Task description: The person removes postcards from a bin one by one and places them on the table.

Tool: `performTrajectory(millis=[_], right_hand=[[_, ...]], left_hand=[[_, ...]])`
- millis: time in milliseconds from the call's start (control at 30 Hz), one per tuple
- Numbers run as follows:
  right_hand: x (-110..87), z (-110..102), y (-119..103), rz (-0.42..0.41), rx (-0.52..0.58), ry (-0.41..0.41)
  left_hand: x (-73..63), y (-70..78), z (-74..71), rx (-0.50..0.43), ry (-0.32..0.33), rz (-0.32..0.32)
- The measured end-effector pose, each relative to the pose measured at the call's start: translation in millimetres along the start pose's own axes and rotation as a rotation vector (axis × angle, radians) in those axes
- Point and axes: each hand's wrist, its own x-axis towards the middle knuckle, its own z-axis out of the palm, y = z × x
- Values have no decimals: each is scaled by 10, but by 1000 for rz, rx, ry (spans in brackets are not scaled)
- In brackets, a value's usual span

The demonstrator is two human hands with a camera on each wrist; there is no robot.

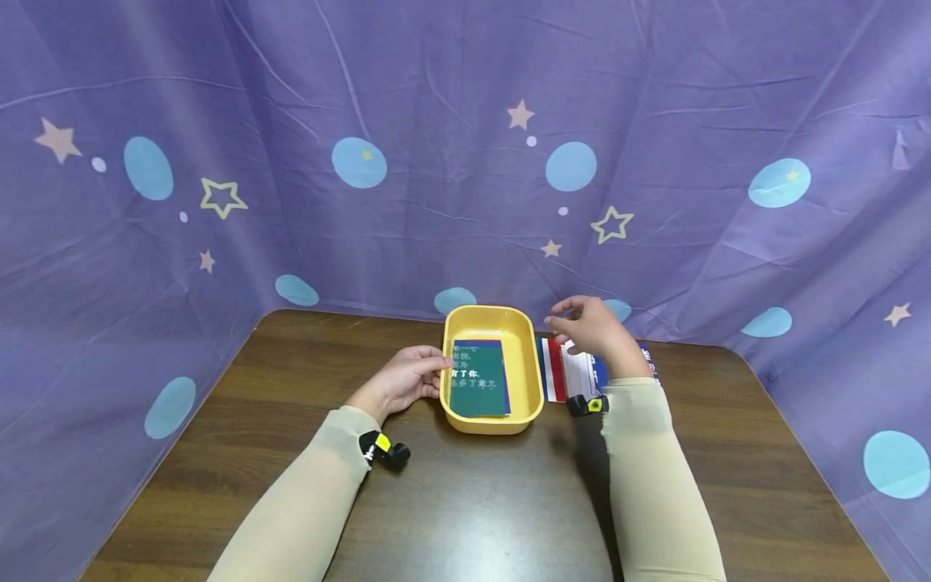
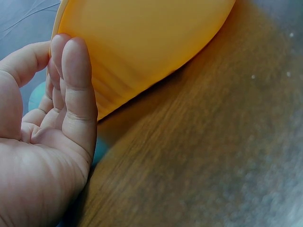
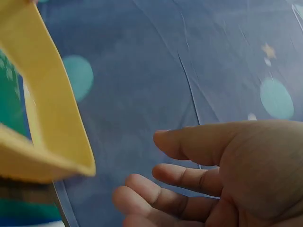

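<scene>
I have the left hand [image 1: 403, 380] grasping the left rim of the yellow tray [image 1: 524, 364], thumb at the edge. Right hand [image 1: 592, 327] is released: fingers loosely bent, apart from the tray's right wall, above the printed sheets [image 1: 558, 373] lying just beside it. Green card [image 1: 476, 400] sits inside, left side; yellow floor shows to its right. Tray's far end is near the counter's [image 1: 305, 436] back edge, curtain [image 1: 407, 234] behind. Most room I see: wide wood left and front.
</scene>
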Motion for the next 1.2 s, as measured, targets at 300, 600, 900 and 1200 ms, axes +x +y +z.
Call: performTrajectory(millis=[300, 600, 900, 1200], right_hand=[[26, 379, -233, -46, 0, -88], [247, 739, -515, 0, -187, -262], [492, 1070, -608, 134, -470, -282], [775, 1316, -407, 49, -656, -202]], left_hand=[[-3, -4, 21, -5, -12, -9], [-4, 1, 26, -3, -22, -5], [-6, 7, 3, -7, -23, -9], [-35, 33, 15, -19, -27, -10]])
